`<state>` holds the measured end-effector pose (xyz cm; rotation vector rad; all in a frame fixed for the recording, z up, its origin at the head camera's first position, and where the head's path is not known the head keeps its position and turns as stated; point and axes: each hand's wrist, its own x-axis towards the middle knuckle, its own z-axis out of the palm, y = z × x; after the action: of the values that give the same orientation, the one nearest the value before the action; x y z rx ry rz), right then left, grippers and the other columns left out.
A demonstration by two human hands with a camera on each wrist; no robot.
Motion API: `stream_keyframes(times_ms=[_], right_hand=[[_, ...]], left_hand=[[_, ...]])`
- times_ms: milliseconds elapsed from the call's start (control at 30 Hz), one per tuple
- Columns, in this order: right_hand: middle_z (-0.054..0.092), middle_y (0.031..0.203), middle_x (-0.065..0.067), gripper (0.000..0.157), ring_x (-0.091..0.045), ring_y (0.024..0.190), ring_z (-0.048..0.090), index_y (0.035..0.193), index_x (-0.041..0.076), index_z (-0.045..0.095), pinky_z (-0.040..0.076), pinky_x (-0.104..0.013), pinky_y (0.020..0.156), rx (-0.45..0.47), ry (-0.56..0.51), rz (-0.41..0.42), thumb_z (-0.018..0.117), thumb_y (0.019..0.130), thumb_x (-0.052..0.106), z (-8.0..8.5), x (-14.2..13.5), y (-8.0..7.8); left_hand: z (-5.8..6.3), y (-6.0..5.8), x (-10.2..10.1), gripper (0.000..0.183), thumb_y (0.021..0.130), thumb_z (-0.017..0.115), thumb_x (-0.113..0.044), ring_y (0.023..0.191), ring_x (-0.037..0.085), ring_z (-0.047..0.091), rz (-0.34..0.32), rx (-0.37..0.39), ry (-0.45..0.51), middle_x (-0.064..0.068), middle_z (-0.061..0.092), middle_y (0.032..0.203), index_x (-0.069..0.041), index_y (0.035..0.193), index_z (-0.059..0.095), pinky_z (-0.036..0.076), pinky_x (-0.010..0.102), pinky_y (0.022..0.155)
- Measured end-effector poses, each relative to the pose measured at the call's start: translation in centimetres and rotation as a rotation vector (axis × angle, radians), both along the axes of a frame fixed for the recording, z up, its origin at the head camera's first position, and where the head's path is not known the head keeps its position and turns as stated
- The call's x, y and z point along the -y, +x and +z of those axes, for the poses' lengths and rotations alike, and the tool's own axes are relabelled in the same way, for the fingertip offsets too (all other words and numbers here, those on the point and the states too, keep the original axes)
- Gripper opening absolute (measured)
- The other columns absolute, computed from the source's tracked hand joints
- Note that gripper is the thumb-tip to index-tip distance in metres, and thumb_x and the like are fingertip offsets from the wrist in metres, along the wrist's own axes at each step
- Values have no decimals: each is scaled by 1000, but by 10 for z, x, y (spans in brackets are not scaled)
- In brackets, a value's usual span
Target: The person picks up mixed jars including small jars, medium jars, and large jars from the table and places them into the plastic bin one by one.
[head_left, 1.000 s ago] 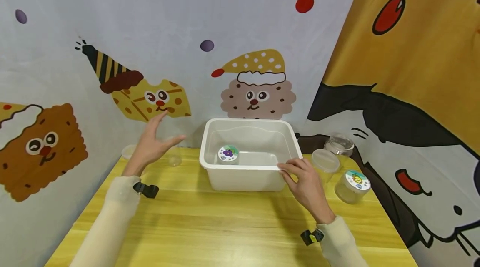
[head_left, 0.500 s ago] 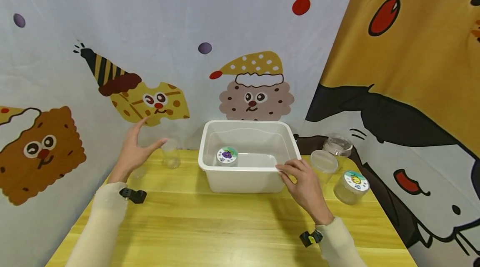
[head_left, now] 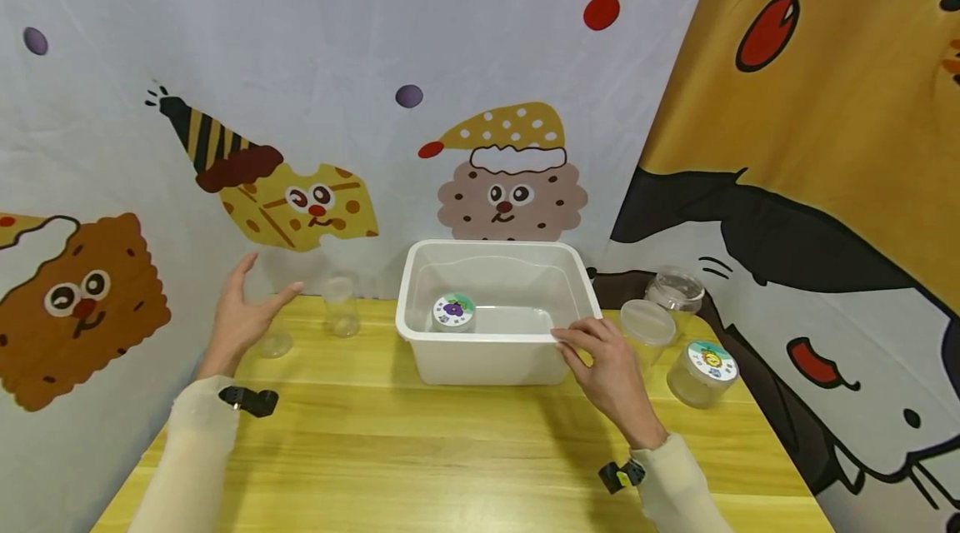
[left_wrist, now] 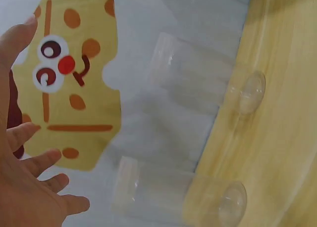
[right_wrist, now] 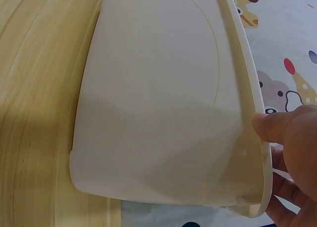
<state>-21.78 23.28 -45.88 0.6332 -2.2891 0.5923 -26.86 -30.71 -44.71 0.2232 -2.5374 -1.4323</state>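
Observation:
My left hand [head_left: 243, 312], thumb spread wide from the fingers, is in the air by a clear plastic jar [head_left: 276, 343] at the table's left. It overlaps most of that jar in the head view. Another clear jar [head_left: 342, 312] stands just to its right; in the left wrist view both jars [left_wrist: 198, 78] show whole beside the spread fingers [left_wrist: 42, 162]. My right hand [head_left: 611, 375] grips the front rim of a white plastic bin [head_left: 487, 360] near its right corner, thumb outside and fingers over the edge. Inside the bin sits a jar with a grape-picture lid [head_left: 453, 311].
On the right of the wooden table [head_left: 450, 458] stand a jar with a sun-like picture on its lid [head_left: 705, 375], a plain-lidded clear jar [head_left: 648, 325] and another clear jar [head_left: 675, 291] behind. A cartoon-printed cloth [head_left: 315, 42] hangs right behind the table.
My left hand has moved left and lower, uncovering the second clear jar and part of the nearer one. The right hand has stayed on the bin's rim.

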Motion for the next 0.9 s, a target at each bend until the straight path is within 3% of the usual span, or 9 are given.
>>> stream_keyframes(times_ms=[467,733,900], right_hand=[[71,96,2,25,-14,85,54,104,16,82,48,-30,64,0,-3,-5,88,80,10,1,1,0],[71,96,2,26,-13,84,54,104,17,82,47,-29,64,-8,-4,1,88,80,9,0,1,0],[71,97,2,25,-14,85,54,104,17,82,48,-30,65,-4,-9,4,87,81,9,0,0,0]], left_hand=[[-21,4,17,110,88,73,-59,160,39,-2,71,33,135,3,-4,175,-37,165,-3,12,75,120],[-38,6,26,112,90,73,-56,159,40,-4,77,54,189,7,-8,174,-39,163,-9,13,73,121],[-52,4,35,115,91,74,-52,158,44,-2,63,64,213,12,-10,173,-34,164,-14,14,73,122]])
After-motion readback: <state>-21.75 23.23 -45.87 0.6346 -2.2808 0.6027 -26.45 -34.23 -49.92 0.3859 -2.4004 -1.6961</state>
